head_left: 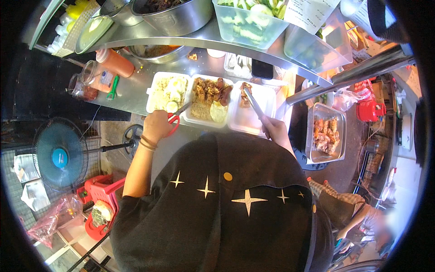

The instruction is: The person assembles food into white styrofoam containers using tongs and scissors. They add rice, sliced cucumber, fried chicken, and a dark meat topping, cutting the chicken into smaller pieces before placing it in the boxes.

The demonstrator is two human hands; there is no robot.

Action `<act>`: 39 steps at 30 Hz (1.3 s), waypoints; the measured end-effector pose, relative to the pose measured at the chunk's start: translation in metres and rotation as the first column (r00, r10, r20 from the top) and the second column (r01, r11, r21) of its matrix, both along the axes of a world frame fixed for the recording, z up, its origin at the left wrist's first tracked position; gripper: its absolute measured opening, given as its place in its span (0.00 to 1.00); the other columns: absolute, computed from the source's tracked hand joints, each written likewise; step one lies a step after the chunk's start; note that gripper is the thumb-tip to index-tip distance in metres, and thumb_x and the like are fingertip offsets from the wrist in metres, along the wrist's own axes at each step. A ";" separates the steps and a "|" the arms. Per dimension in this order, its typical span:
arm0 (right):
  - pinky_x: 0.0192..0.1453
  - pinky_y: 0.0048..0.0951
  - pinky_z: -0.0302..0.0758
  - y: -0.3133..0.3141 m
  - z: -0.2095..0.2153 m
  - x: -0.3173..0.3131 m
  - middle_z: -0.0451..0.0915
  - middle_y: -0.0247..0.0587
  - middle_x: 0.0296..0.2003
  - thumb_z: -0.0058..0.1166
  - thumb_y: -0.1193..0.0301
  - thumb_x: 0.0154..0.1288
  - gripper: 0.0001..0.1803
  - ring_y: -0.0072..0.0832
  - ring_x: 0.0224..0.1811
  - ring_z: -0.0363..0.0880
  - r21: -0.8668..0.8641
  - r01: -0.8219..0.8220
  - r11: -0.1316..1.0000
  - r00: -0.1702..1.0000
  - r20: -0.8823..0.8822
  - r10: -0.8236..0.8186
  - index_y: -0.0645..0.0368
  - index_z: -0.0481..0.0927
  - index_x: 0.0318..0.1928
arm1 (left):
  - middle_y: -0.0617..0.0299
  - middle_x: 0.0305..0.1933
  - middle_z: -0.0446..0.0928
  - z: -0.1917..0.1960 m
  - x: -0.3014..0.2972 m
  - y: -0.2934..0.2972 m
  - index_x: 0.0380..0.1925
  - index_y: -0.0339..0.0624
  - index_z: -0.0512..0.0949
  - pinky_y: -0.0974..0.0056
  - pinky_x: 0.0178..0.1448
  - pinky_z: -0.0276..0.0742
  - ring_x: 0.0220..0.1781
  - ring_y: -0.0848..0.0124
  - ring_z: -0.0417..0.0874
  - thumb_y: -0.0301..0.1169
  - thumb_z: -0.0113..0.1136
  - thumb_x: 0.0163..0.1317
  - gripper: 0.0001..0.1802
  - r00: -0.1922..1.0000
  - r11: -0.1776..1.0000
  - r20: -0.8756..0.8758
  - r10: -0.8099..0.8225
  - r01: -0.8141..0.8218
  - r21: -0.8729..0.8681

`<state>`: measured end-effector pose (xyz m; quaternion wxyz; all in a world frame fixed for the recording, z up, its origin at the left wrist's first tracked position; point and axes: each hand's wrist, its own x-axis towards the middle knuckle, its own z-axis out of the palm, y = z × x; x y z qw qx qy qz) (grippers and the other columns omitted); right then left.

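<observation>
My left hand [157,125] is closed around red-handled scissors [174,120], whose blades point up and right over the edge of the middle foam box [206,121]. That box holds rice, cut browned meat [209,92] and a fried egg [218,111]. In my right hand [275,130] are metal tongs [254,105], gripped with their tips at a piece of browned meat [246,96] in the right foam box [253,119]. The left foam box [150,97] carries rice, egg and a cucumber slice [171,106].
Above the counter runs a metal shelf [199,43] with pots and a tub of sliced cucumber [247,31]. A sauce bottle [115,63] and green peeler [113,88] lie left. To the right are a metal pole [349,75] and a meat tub [326,133]; a fan [60,156] stands lower left.
</observation>
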<state>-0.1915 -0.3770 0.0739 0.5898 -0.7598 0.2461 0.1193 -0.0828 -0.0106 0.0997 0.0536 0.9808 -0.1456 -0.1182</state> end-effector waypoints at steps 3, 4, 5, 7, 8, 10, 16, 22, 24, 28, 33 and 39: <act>0.17 0.19 0.59 -0.004 -0.006 -0.004 0.71 0.27 0.17 0.52 0.57 0.67 0.20 0.13 0.14 0.63 0.023 0.009 1.000 1.000 0.022 -0.010 0.64 0.82 0.40 | 0.46 0.26 0.79 0.007 0.013 -0.008 0.23 0.38 0.81 0.55 0.36 0.79 0.31 0.51 0.83 0.40 0.60 0.49 0.15 0.999 0.999 -0.036 0.040 -0.040 0.008; 0.17 0.19 0.59 -0.005 -0.008 -0.004 0.71 0.27 0.17 0.52 0.57 0.67 0.20 0.13 0.14 0.63 0.037 0.009 0.999 1.000 0.030 -0.010 0.64 0.82 0.40 | 0.45 0.26 0.79 -0.013 0.020 -0.007 0.23 0.38 0.81 0.55 0.36 0.79 0.31 0.51 0.83 0.39 0.59 0.49 0.14 0.998 0.999 -0.035 0.046 -0.046 0.020; 0.17 0.19 0.59 -0.005 -0.008 -0.003 0.71 0.27 0.17 0.52 0.57 0.67 0.20 0.13 0.14 0.63 0.051 0.010 0.999 0.999 0.040 -0.012 0.64 0.82 0.40 | 0.45 0.26 0.79 -0.017 0.027 -0.009 0.23 0.38 0.81 0.55 0.36 0.79 0.31 0.50 0.83 0.39 0.59 0.49 0.14 0.998 0.998 -0.032 0.051 -0.050 0.032; 0.17 0.19 0.59 -0.004 -0.004 -0.001 0.71 0.27 0.17 0.51 0.58 0.67 0.20 0.13 0.14 0.62 0.039 0.003 0.999 1.000 0.016 -0.003 0.64 0.82 0.40 | 0.44 0.27 0.79 -0.021 0.032 -0.009 0.23 0.36 0.81 0.53 0.38 0.78 0.32 0.49 0.82 0.38 0.58 0.48 0.14 0.988 1.000 -0.156 0.006 -0.007 -0.008; 0.17 0.19 0.59 -0.004 -0.002 -0.001 0.71 0.27 0.17 0.51 0.58 0.67 0.20 0.13 0.14 0.62 0.032 0.009 0.999 1.000 0.006 -0.009 0.64 0.82 0.40 | 0.42 0.28 0.79 -0.018 0.034 -0.010 0.24 0.35 0.81 0.52 0.38 0.77 0.33 0.48 0.82 0.39 0.58 0.49 0.16 0.979 1.000 -0.203 -0.020 0.017 -0.020; 0.17 0.19 0.59 -0.007 -0.001 -0.003 0.71 0.27 0.17 0.51 0.58 0.67 0.19 0.13 0.14 0.62 0.041 0.019 0.999 0.999 0.027 -0.020 0.64 0.82 0.40 | 0.41 0.29 0.78 -0.010 0.035 -0.009 0.25 0.33 0.80 0.51 0.39 0.76 0.34 0.47 0.81 0.38 0.58 0.48 0.16 0.981 0.998 -0.194 -0.027 0.038 0.053; 0.18 0.20 0.58 -0.022 0.003 -0.024 0.70 0.27 0.16 0.51 0.58 0.68 0.19 0.14 0.14 0.62 -0.005 0.090 0.996 0.994 0.063 -0.090 0.64 0.81 0.34 | 0.45 0.33 0.81 0.032 0.077 -0.033 0.29 0.36 0.82 0.55 0.42 0.79 0.39 0.51 0.83 0.34 0.53 0.52 0.13 0.999 0.976 0.020 -0.040 0.035 0.213; 0.18 0.20 0.57 -0.021 0.001 -0.027 0.70 0.28 0.15 0.51 0.58 0.67 0.20 0.14 0.13 0.61 0.030 0.130 0.991 0.990 0.053 -0.131 0.64 0.81 0.31 | 0.42 0.56 0.70 -0.049 0.145 -0.092 0.49 0.37 0.76 0.44 0.45 0.71 0.53 0.50 0.76 0.36 0.48 0.59 0.21 0.959 0.905 0.016 0.283 -0.273 0.327; 0.18 0.20 0.56 -0.022 -0.002 -0.029 0.70 0.28 0.16 0.51 0.59 0.67 0.19 0.13 0.14 0.61 0.061 0.127 0.990 0.989 0.073 -0.131 0.64 0.81 0.33 | 0.42 0.58 0.68 -0.084 0.165 -0.095 0.52 0.35 0.73 0.44 0.48 0.68 0.56 0.51 0.74 0.37 0.48 0.61 0.23 0.943 0.874 0.013 0.334 -0.314 0.370; 0.17 0.19 0.55 -0.026 -0.007 -0.043 0.71 0.28 0.17 0.51 0.59 0.67 0.18 0.13 0.13 0.60 0.095 0.212 0.973 0.975 0.048 -0.217 0.64 0.82 0.37 | 0.44 0.57 0.69 -0.093 0.176 -0.112 0.53 0.31 0.71 0.47 0.41 0.70 0.53 0.52 0.75 0.36 0.47 0.63 0.23 0.939 0.840 0.052 0.341 -0.329 0.431; 0.16 0.19 0.55 -0.033 -0.012 -0.053 0.71 0.28 0.17 0.52 0.59 0.67 0.18 0.13 0.12 0.60 0.081 0.254 0.964 0.967 0.015 -0.256 0.63 0.82 0.40 | 0.44 0.60 0.68 -0.075 0.172 -0.124 0.55 0.35 0.71 0.52 0.47 0.71 0.60 0.57 0.72 0.38 0.47 0.63 0.24 0.902 0.816 0.026 0.432 -0.403 0.415; 0.16 0.20 0.56 -0.036 -0.018 -0.052 0.71 0.28 0.16 0.51 0.58 0.67 0.18 0.13 0.12 0.61 0.063 0.216 0.974 0.975 0.040 -0.219 0.62 0.82 0.37 | 0.39 0.55 0.68 -0.093 0.184 -0.130 0.51 0.29 0.72 0.45 0.35 0.70 0.47 0.46 0.77 0.33 0.47 0.63 0.21 0.928 0.807 0.125 0.352 -0.368 0.462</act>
